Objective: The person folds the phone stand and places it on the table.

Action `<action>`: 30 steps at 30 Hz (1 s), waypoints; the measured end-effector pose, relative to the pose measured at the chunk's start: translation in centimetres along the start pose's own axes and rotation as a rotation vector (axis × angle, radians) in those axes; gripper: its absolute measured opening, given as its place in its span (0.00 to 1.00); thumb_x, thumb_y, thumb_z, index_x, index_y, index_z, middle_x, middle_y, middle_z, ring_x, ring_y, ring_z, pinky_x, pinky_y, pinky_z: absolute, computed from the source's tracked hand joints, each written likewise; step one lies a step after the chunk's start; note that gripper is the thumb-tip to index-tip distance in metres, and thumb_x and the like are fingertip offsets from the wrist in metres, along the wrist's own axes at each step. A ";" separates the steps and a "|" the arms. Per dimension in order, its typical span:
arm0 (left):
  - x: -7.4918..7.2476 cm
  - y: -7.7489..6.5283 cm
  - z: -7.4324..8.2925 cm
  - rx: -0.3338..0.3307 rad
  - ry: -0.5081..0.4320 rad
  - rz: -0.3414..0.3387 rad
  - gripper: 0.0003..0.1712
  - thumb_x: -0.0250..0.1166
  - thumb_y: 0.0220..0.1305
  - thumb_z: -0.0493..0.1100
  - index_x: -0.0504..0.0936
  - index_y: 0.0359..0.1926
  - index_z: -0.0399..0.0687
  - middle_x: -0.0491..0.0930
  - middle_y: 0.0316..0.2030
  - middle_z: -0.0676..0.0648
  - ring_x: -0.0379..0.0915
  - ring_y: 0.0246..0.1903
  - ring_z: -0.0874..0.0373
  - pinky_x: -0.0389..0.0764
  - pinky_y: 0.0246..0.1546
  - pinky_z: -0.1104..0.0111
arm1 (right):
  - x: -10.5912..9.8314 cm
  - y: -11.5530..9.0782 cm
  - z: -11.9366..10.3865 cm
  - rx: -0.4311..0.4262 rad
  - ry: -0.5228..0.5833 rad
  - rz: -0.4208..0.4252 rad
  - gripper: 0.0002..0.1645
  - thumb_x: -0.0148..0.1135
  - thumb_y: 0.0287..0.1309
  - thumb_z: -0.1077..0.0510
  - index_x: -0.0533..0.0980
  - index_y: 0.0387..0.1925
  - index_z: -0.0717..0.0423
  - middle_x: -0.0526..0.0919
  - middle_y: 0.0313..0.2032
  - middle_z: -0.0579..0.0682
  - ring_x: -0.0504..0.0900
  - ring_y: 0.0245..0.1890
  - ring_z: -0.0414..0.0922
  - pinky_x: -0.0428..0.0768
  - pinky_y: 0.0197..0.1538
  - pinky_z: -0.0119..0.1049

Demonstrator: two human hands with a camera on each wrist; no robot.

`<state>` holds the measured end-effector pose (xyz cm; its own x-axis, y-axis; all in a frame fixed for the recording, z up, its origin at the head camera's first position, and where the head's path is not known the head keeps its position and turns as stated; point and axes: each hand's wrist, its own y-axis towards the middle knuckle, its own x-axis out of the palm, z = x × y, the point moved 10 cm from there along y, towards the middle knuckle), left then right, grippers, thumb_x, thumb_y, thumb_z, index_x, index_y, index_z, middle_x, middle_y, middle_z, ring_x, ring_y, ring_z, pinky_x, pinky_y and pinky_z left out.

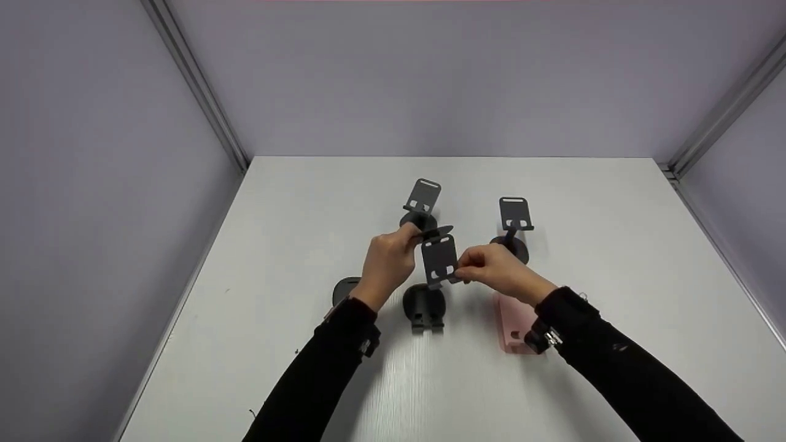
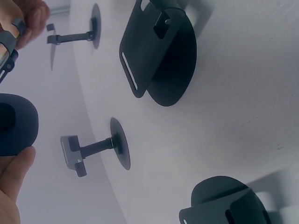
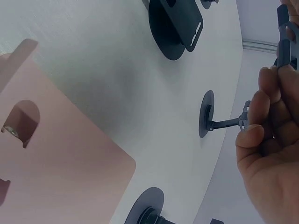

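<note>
A black phone stand is held up off the table between both hands, its slotted plate facing me. My left hand pinches its round base, with the thumb on the rim in the left wrist view. With thumb and fingertips, my right hand grips the lower right corner of the plate, by the small lip. In the right wrist view those fingers meet at the lip, and the rest of the stand is mostly out of frame.
Two upright black phone stands, one at back left and one at right, stand on the white table. A folded one lies nearer; another is partly behind the left wrist. Under the right wrist is a pink stand.
</note>
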<state>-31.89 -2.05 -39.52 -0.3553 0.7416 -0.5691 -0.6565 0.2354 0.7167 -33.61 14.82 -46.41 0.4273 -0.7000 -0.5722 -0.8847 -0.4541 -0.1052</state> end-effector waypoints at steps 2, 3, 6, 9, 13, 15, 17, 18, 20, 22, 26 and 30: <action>0.0 -0.1 0.2 0.008 0.004 0.005 0.05 0.67 0.66 0.33 0.78 0.34 0.41 0.86 0.24 0.43 0.83 0.20 0.50 0.80 0.20 0.57 | 0.0 0.0 -0.1 -0.016 -0.022 0.000 0.05 0.70 0.63 0.56 0.85 0.33 0.53 0.88 0.30 0.44 0.84 0.37 0.53 0.76 0.38 0.36; 0.0 -0.1 0.2 0.011 0.007 0.006 0.05 0.67 0.66 0.33 0.78 0.34 0.41 0.86 0.24 0.43 0.83 0.20 0.51 0.80 0.20 0.57 | 0.0 0.1 -0.1 -0.025 -0.037 0.003 0.04 0.70 0.63 0.57 0.84 0.33 0.53 0.88 0.30 0.44 0.84 0.36 0.52 0.76 0.37 0.35; 0.1 -0.2 0.3 0.011 0.002 0.009 0.05 0.67 0.66 0.34 0.78 0.34 0.41 0.86 0.23 0.44 0.82 0.19 0.53 0.80 0.20 0.59 | 0.0 0.1 -0.3 -0.050 -0.081 0.010 0.05 0.70 0.63 0.58 0.84 0.31 0.53 0.89 0.30 0.46 0.83 0.33 0.47 0.76 0.35 0.33; 0.2 -0.2 0.3 0.006 -0.006 0.015 0.05 0.67 0.66 0.34 0.78 0.34 0.41 0.86 0.23 0.44 0.81 0.19 0.54 0.80 0.20 0.59 | -0.1 0.1 -0.5 -0.079 -0.111 0.024 0.05 0.71 0.62 0.58 0.83 0.31 0.54 0.89 0.30 0.50 0.81 0.30 0.41 0.75 0.33 0.32; 0.2 -0.3 0.3 0.003 -0.008 0.020 0.05 0.67 0.65 0.33 0.78 0.33 0.41 0.85 0.23 0.45 0.80 0.18 0.54 0.79 0.19 0.59 | -0.1 0.1 -0.6 -0.103 -0.118 0.034 0.06 0.71 0.62 0.60 0.83 0.30 0.55 0.88 0.29 0.52 0.78 0.28 0.39 0.74 0.32 0.32; 0.2 -0.4 0.4 -0.001 -0.011 0.019 0.05 0.67 0.65 0.33 0.78 0.33 0.41 0.85 0.23 0.44 0.79 0.17 0.54 0.79 0.19 0.59 | 0.0 0.1 -0.6 -0.108 -0.120 0.034 0.06 0.71 0.62 0.60 0.82 0.30 0.55 0.88 0.28 0.50 0.78 0.28 0.39 0.74 0.32 0.32; 0.2 -0.4 0.4 -0.004 -0.016 0.021 0.06 0.68 0.65 0.33 0.78 0.33 0.41 0.85 0.23 0.44 0.79 0.17 0.54 0.79 0.19 0.59 | 0.1 0.1 -0.6 -0.116 -0.127 0.035 0.06 0.71 0.61 0.60 0.82 0.29 0.55 0.87 0.28 0.48 0.78 0.28 0.39 0.74 0.32 0.32; 0.2 -0.5 0.4 -0.005 -0.018 0.023 0.06 0.68 0.65 0.33 0.78 0.33 0.41 0.85 0.23 0.44 0.79 0.17 0.54 0.79 0.19 0.59 | 0.1 0.1 -0.6 -0.122 -0.128 0.035 0.06 0.70 0.61 0.60 0.82 0.29 0.55 0.87 0.28 0.47 0.78 0.28 0.39 0.74 0.32 0.32; 0.2 -0.5 0.4 -0.003 -0.025 0.027 0.06 0.68 0.64 0.33 0.78 0.33 0.41 0.85 0.23 0.44 0.79 0.16 0.55 0.79 0.18 0.59 | 0.2 0.1 -0.7 -0.136 -0.132 0.034 0.06 0.70 0.61 0.60 0.82 0.29 0.55 0.87 0.27 0.47 0.78 0.28 0.39 0.74 0.31 0.31; 0.2 -0.6 0.4 -0.001 -0.026 0.030 0.06 0.68 0.64 0.33 0.78 0.33 0.41 0.85 0.23 0.45 0.78 0.16 0.55 0.78 0.18 0.59 | 0.3 0.0 -0.7 -0.150 -0.141 0.035 0.06 0.70 0.62 0.61 0.82 0.29 0.55 0.87 0.27 0.46 0.78 0.28 0.39 0.74 0.31 0.31; 0.3 -0.7 0.4 -0.008 -0.035 0.018 0.06 0.68 0.64 0.33 0.78 0.33 0.41 0.85 0.23 0.45 0.77 0.16 0.55 0.78 0.18 0.59 | 0.4 0.0 -0.6 -0.157 -0.150 0.036 0.06 0.70 0.62 0.61 0.82 0.29 0.54 0.88 0.28 0.46 0.78 0.28 0.39 0.74 0.32 0.32; 0.3 -0.8 0.4 -0.020 -0.035 0.003 0.06 0.68 0.64 0.33 0.78 0.33 0.41 0.85 0.23 0.45 0.76 0.16 0.56 0.78 0.19 0.59 | 0.5 -0.1 -0.5 -0.163 -0.151 0.039 0.06 0.70 0.61 0.61 0.82 0.28 0.54 0.87 0.27 0.45 0.78 0.27 0.38 0.74 0.32 0.31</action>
<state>-31.22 -1.74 -40.11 -0.3339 0.7638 -0.5524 -0.6689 0.2209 0.7098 -33.22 14.23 -46.26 0.3496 -0.6343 -0.6895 -0.8531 -0.5197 0.0456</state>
